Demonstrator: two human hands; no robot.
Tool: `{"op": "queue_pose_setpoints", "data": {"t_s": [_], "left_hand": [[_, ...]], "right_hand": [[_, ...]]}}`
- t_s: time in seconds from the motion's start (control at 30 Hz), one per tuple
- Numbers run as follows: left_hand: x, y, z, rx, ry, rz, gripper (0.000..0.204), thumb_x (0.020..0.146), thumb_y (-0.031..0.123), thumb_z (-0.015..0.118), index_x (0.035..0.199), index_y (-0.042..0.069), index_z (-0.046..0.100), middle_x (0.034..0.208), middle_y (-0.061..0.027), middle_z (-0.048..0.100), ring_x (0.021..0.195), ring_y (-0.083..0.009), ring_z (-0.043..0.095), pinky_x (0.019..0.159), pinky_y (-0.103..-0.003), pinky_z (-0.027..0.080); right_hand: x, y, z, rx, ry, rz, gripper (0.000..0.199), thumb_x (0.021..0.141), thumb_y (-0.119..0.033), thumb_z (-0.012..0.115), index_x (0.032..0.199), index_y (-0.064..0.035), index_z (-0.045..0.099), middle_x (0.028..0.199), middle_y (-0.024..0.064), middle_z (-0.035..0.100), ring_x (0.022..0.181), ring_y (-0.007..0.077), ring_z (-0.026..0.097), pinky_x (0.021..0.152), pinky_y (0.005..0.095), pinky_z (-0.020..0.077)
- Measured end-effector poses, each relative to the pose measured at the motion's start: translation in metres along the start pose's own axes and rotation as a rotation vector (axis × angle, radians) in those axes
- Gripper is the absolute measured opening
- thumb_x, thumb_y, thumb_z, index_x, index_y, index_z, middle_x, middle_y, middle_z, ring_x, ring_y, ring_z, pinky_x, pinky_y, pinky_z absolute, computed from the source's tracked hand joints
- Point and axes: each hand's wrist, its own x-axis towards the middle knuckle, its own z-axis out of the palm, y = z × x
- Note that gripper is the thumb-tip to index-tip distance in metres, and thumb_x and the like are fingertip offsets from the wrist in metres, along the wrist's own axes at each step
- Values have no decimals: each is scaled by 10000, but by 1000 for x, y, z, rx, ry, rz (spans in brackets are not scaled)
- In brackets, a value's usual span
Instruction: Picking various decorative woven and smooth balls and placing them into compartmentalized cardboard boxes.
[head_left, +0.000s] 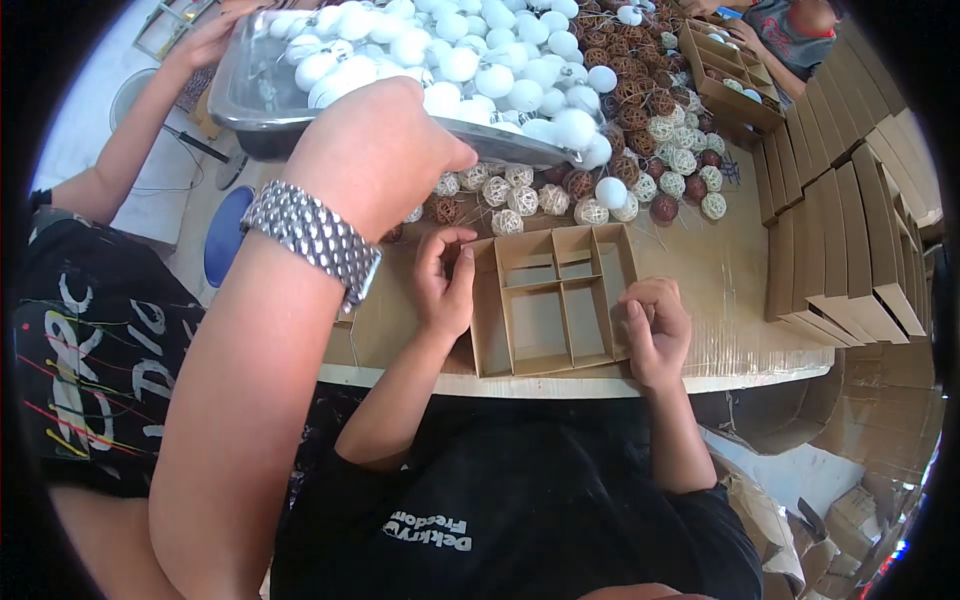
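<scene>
A shallow brown cardboard box with dividers (540, 372) stands on the table edge before me, its compartments bare. My left hand (446, 285) lies at its left wall, fingers loosely curled, thumb apart, nothing visible in it. At the right wall rests my right hand (660, 328), curled too, with a gap between thumb and forefinger; its fingertips overlap the box rim. Above my left hand, another person's arm with a silver woven wristband (310, 235) reaches across. That person's hands hold a clear plastic tub (235, 95) of white balls (460, 65), tilted over the table.
Brown and cream wicker balls (635, 120) with some dark red ones are heaped beyond the box. Stacked cardboard boxes (850, 240) stand at the right. Another person sits far right beside a divided box (735, 85) with balls. Torn cardboard (830, 540) lies below, lower right.
</scene>
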Motion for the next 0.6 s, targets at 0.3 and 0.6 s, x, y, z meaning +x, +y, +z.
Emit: {"op": "queue_pose_setpoints", "data": {"t_s": [0.3, 0.6], "left_hand": [[-5, 1, -5, 132, -30, 21, 175, 1038, 49, 615, 1205, 0, 632, 1144, -41, 649, 1040, -105, 590, 936, -262, 463], [-9, 4, -5, 8, -18, -30, 189, 1009, -14, 610, 1197, 2, 621, 1151, -33, 635, 979, -90, 581, 888, -250, 483]], "right_hand": [[-1, -4, -1, 36, 6, 44, 43, 911, 3, 656, 933, -18, 687, 919, 98, 683, 922, 246, 593, 845, 354, 474], [-8, -8, -5, 25, 97, 71, 69, 910, 0, 661, 969, -11, 695, 947, 119, 684, 951, 276, 622, 872, 368, 482]]}}
